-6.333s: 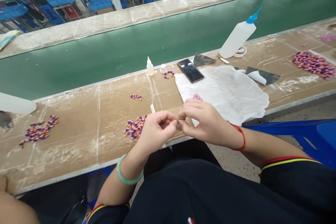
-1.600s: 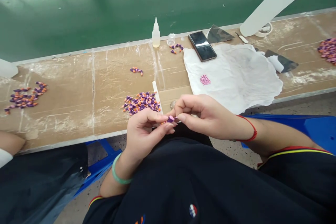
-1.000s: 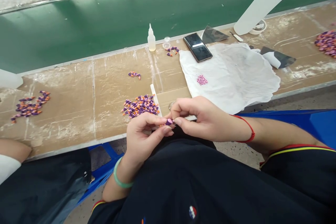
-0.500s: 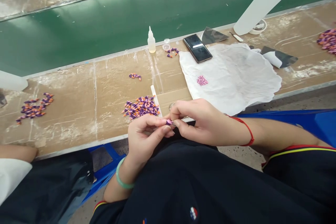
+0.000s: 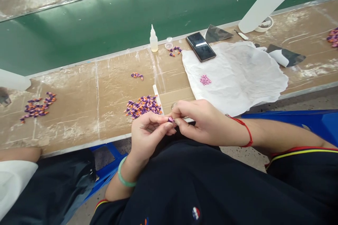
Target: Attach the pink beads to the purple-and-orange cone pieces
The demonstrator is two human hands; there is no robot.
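Note:
Between my two hands, just off the table's front edge, is a small purple and pink piece (image 5: 171, 119). My left hand (image 5: 146, 135) pinches it between thumb and forefinger. My right hand (image 5: 199, 121) is closed too, its thumb and forefinger pressed together at the piece's right end; whatever they grip is too small to make out. Right behind my left hand lies a pile of purple, orange and pink pieces (image 5: 142, 107). A white stick (image 5: 156, 95) rests along the pile's right side. Tiny pink bits (image 5: 205, 79) sit on a white sheet (image 5: 243, 77) beyond my right hand.
At the back stand a small dropper bottle (image 5: 153, 40), a clear cap (image 5: 169, 42) and a phone (image 5: 201, 46). A large white bottle (image 5: 269, 3) leans near a tape roll (image 5: 265, 24). More pieces (image 5: 38, 105) lie at left, near another person's arm (image 5: 19, 154).
The view has shifted slightly, so the table things sit a little further right. Both hands keep their pinch, and the small piece appears turned a little between the fingers.

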